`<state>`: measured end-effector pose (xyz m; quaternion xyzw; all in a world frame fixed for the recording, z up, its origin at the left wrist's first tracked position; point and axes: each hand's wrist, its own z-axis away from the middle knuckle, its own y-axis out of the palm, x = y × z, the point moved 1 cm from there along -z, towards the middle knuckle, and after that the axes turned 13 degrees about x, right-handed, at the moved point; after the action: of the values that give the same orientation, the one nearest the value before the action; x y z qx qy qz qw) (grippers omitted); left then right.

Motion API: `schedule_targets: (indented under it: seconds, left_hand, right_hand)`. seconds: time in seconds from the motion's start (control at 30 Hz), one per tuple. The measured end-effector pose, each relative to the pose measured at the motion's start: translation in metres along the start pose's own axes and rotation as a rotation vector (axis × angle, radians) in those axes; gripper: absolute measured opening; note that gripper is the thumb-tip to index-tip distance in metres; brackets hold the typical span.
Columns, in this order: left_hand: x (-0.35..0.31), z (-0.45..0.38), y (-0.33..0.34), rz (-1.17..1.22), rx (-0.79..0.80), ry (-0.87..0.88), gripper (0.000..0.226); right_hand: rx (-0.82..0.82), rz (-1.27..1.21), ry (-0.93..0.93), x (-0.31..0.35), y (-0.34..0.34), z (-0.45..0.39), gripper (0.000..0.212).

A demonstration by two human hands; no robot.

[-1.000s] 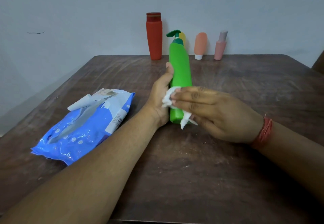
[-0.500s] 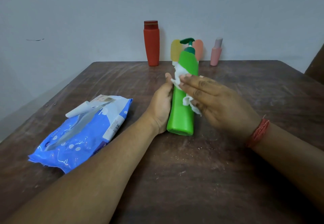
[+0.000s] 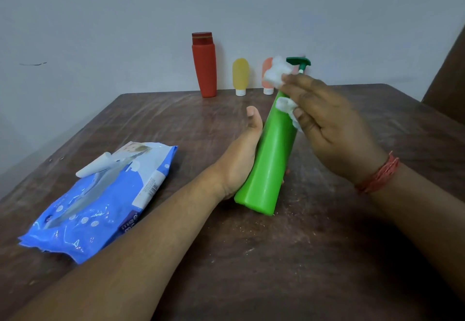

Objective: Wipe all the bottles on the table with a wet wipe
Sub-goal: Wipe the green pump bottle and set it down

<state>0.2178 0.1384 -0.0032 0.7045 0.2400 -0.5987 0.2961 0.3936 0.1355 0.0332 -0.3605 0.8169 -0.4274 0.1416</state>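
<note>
A green pump bottle (image 3: 270, 159) leans away from me on the brown table (image 3: 176, 119), its base on the surface. My left hand (image 3: 241, 154) grips its lower body from the left, thumb up along the side. My right hand (image 3: 327, 122) holds a crumpled white wet wipe (image 3: 278, 71) against the bottle's neck, just below the dark green pump head (image 3: 299, 61). Against the back wall stand a tall red bottle (image 3: 205, 64), a small yellow tube (image 3: 240, 75) and a peach tube (image 3: 267, 86), partly hidden behind the wipe.
A blue wet-wipe pack (image 3: 100, 200) with its flap lifted lies at the left of the table. A pale wall runs right behind the row of bottles. Something dark brown (image 3: 448, 74) stands at the far right edge.
My right hand has slid the wipe from the bottle's lower body up to its neck and pump. The bottle now leans more to the right, and the view has shifted.
</note>
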Motion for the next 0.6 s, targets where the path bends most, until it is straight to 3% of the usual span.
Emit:
schedule_targets:
  seconds: [0.17, 0.27, 0.4, 0.6]
  left_hand:
    - [0.004, -0.004, 0.0, 0.009, -0.066, 0.127, 0.072]
    - [0.006, -0.005, 0.005, 0.013, -0.064, 0.115, 0.081]
    - [0.012, -0.007, 0.001, 0.11, -0.1, 0.107, 0.077]
    - [0.006, -0.001, -0.003, 0.389, -0.097, 0.006, 0.089]
  right_hand:
    - [0.102, 0.056, -0.247, 0.024, 0.004, 0.001, 0.025]
    - [0.07, 0.084, -0.224, 0.024, 0.005, 0.002, 0.024]
    - [0.051, 0.102, -0.162, 0.028, 0.012, 0.0, 0.027]
    - [0.235, 0.039, -0.349, 0.044, 0.015, 0.004, 0.03]
